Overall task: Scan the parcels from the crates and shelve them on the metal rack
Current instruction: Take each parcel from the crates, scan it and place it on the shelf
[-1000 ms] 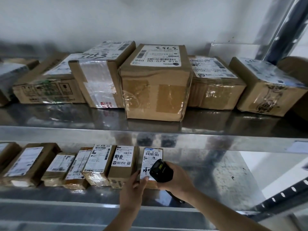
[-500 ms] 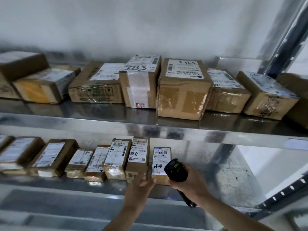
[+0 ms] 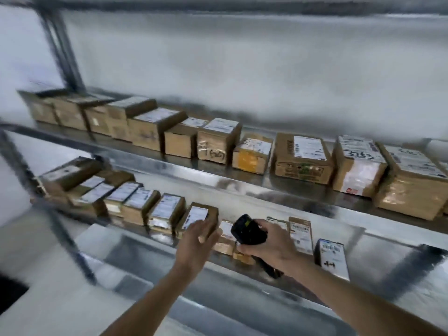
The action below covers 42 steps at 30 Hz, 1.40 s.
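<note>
The left hand (image 3: pixel 197 235) lay flat-fingered on an upright parcel (image 3: pixel 198 218) in the lower shelf's (image 3: pixel 378 241) row, while just right of it the right hand (image 3: pixel 271 246) gripped the scanner (image 3: pixel 247 230).

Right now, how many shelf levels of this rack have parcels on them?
2: the upper shelf, carrying a row of larger boxes, and the lower shelf, carrying small parcels. Levels outside the frame may hold more.

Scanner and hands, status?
Right hand grips scanner. Left hand open, fingers at a small parcel on lower shelf. Nothing blocking.
</note>
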Tool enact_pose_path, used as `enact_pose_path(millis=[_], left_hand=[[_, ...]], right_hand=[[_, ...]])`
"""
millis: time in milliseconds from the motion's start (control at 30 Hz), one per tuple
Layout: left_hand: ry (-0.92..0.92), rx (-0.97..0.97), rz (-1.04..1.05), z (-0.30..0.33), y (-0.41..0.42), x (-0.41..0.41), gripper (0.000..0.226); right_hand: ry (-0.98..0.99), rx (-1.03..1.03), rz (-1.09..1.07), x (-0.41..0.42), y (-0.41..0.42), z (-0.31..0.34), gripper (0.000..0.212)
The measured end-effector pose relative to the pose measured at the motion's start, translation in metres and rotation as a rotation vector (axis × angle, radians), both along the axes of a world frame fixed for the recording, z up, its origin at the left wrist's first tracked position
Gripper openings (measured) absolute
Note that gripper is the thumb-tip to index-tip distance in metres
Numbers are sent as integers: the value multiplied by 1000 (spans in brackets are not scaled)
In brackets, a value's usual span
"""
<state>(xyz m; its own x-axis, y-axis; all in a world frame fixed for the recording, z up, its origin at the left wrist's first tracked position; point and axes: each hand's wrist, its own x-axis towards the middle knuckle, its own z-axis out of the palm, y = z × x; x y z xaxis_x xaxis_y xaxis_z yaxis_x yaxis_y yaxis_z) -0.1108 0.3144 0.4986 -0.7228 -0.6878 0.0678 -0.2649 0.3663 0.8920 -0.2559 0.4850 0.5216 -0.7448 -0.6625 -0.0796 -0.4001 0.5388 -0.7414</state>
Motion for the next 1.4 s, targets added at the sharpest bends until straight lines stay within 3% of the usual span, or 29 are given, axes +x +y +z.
enact_pose_path(millis=[400, 533, 867, 967, 1133, 1200, 1300, 1400], left_hand=[[47, -60, 380, 101, -236, 270, 77], [43, -78, 507, 122, -290, 346, 59], [-40, -143, 760, 135, -471, 479, 60], [-58, -131, 809, 140, -539, 505, 60], [-35, -68, 882, 143, -636, 543, 67], [-15, -48, 906, 140, -671, 558, 67], [4, -25, 929, 136, -730, 578, 68], [-1, -6, 943, 129, -797, 594, 67]], right_hand=[[16, -32, 438, 225, -293, 102, 73], [19, -45, 568, 288, -374, 121, 68], [47, -32, 752, 404, -607, 133, 57], [56, -19, 784, 426, -683, 138, 62], [92, 19, 813, 457, -795, 142, 97], [93, 29, 822, 468, -839, 143, 89], [89, 35, 812, 483, -902, 143, 55], [107, 48, 819, 499, -970, 139, 56]])
